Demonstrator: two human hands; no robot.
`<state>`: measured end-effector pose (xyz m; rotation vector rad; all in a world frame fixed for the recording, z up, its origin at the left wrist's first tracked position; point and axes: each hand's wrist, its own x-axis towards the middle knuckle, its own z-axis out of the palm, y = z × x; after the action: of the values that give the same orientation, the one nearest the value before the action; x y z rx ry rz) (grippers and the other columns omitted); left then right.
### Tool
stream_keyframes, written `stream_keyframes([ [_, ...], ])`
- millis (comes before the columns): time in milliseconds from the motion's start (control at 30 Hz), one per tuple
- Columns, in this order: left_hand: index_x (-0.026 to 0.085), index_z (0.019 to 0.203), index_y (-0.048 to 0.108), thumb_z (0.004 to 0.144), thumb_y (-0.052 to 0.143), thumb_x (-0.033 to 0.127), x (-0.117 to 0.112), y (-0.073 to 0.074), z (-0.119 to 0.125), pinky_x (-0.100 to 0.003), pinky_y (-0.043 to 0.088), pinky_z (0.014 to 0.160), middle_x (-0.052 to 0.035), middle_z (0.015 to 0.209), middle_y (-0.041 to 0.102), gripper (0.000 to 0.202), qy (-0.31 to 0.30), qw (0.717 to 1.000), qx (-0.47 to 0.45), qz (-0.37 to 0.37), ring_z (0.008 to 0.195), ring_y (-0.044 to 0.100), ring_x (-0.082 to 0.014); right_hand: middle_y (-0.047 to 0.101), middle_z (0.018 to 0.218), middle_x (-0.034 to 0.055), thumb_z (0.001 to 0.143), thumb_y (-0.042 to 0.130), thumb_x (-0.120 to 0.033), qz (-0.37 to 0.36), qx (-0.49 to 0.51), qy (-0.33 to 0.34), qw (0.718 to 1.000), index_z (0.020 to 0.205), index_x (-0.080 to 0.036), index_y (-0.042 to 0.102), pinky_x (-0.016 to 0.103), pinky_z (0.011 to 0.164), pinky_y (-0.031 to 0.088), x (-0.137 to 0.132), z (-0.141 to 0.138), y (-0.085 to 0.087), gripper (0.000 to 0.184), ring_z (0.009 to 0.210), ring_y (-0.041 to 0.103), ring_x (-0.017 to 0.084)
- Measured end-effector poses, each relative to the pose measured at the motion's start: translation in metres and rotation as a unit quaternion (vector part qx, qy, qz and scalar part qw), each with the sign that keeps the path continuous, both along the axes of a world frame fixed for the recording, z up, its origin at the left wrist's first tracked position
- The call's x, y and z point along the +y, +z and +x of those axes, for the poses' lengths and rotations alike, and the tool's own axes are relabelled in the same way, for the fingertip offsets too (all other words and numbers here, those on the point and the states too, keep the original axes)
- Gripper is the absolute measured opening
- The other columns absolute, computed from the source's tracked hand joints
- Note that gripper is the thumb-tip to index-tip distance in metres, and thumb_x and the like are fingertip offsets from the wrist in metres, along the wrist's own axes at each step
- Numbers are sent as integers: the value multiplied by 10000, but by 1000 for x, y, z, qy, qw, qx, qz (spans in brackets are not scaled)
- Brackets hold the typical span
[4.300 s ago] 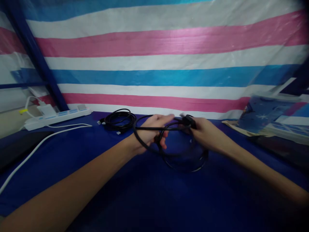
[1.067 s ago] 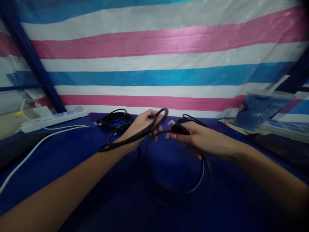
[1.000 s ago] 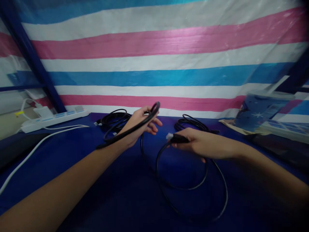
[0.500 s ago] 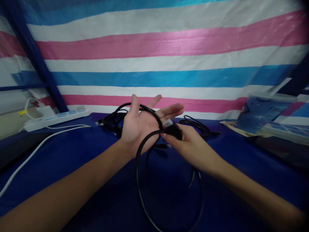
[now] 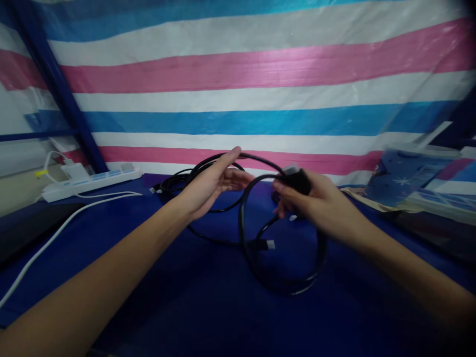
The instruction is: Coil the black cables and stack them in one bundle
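Note:
A black cable with rectangular plugs, like an HDMI cable, hangs in loops between my hands. My right hand (image 5: pixel 308 198) is closed on its plug (image 5: pixel 299 181) and on part of a hanging loop (image 5: pixel 241 223). My left hand (image 5: pixel 210 186) has its thumb stretched out and its fingers loosely bent, with a gap between them. A cable strand runs behind the left thumb, seemingly touching it, across to the right hand. Another plug with a pale metal end (image 5: pixel 269 244) shows below the hands. Behind the left hand is a black cable coil (image 5: pixel 174 179), partly hidden.
On the left stand a white power strip (image 5: pixel 92 182) and a white cord (image 5: pixel 55 233), near a dark flat object (image 5: pixel 37 225). A blue container (image 5: pixel 405 171) sits at the right beside another strip (image 5: pixel 439 203). Striped sheeting (image 5: pixel 238 74) hangs behind the blue table (image 5: pixel 208 307).
My right hand has moved right and slightly up with the plug, drawing the loop along. My left hand has turned from an upward, spread palm to loosely bent fingers, and the cable loop has slid towards its thumb.

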<state>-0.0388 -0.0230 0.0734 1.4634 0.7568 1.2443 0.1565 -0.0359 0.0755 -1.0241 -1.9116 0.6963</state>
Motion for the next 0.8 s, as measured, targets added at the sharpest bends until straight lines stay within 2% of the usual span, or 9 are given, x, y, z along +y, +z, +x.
stream_keyframes([
  [133, 126, 968, 662, 839, 507, 524, 3, -5, -5, -276, 472, 697, -87, 837, 700, 447, -96, 967, 233, -15, 675, 622, -139, 381, 428, -71, 811, 615, -420, -7, 84, -100, 991, 670, -209, 429, 220, 344, 271, 5, 12, 7, 315, 348, 369, 76],
  [233, 139, 880, 688, 845, 549, 387, -3, -4, 0, -257, 475, 713, -66, 832, 702, 287, -170, 933, 316, 32, 724, 629, -136, 415, 406, -41, 829, 583, -451, -31, 45, -115, 992, 585, -190, 460, 227, 346, 273, 10, 18, 8, 378, 336, 386, 76],
  [333, 132, 770, 652, 827, 561, 309, -6, 0, 3, -230, 461, 597, -30, 654, 642, 207, -66, 969, 226, 70, 586, 590, -109, 524, 444, 24, 850, 549, -446, -44, -22, -122, 991, 565, -156, 553, 243, 405, 341, 14, 19, 7, 407, 403, 492, 108],
  [433, 147, 912, 584, 856, 481, 419, -6, -1, 6, -245, 458, 506, -45, 742, 645, 296, -12, 997, 72, 26, 539, 593, -122, 562, 487, 45, 848, 543, -426, -35, -22, -143, 989, 578, -152, 562, 256, 434, 363, 16, 17, 5, 385, 441, 524, 123],
  [533, 206, 1228, 440, 809, 566, 468, -8, -11, 13, -257, 470, 507, -61, 931, 635, 510, -43, 994, 102, 19, 568, 613, -130, 525, 492, 2, 823, 564, -334, -39, 24, -133, 990, 724, -163, 558, 253, 404, 341, 15, 12, 1, 198, 412, 486, 117],
  [600, 233, 1326, 357, 768, 645, 404, -8, -19, 18, -255, 461, 526, -34, 904, 613, 650, -6, 982, 183, 56, 563, 589, -117, 428, 467, -56, 793, 581, -271, -73, 80, -101, 989, 875, -176, 551, 232, 369, 283, 13, 8, -1, 129, 370, 392, 90],
  [667, 216, 1309, 409, 794, 616, 388, -8, -24, 20, -294, 468, 619, -46, 927, 607, 581, 102, 951, 264, 125, 651, 591, -142, 360, 480, -77, 761, 603, -249, -113, 133, -72, 982, 971, -187, 551, 212, 361, 231, 9, 4, -1, 226, 375, 321, 69],
  [733, 164, 1229, 510, 856, 530, 396, -10, -23, 18, -356, 443, 787, -104, 1059, 594, 440, 233, 882, 330, 241, 873, 589, -208, 383, 512, -63, 726, 627, -234, -139, 168, -76, 973, 998, -189, 564, 206, 367, 222, 6, 2, 1, 283, 407, 335, 69],
  [800, 134, 1132, 580, 900, 454, 408, -17, -18, 18, -385, 366, 922, -133, 1155, 574, 380, 266, 816, 364, 362, 1062, 529, -257, 441, 554, -35, 707, 637, -219, -151, 187, -106, 965, 991, -185, 570, 208, 370, 231, 4, 0, 1, 294, 444, 381, 82],
])
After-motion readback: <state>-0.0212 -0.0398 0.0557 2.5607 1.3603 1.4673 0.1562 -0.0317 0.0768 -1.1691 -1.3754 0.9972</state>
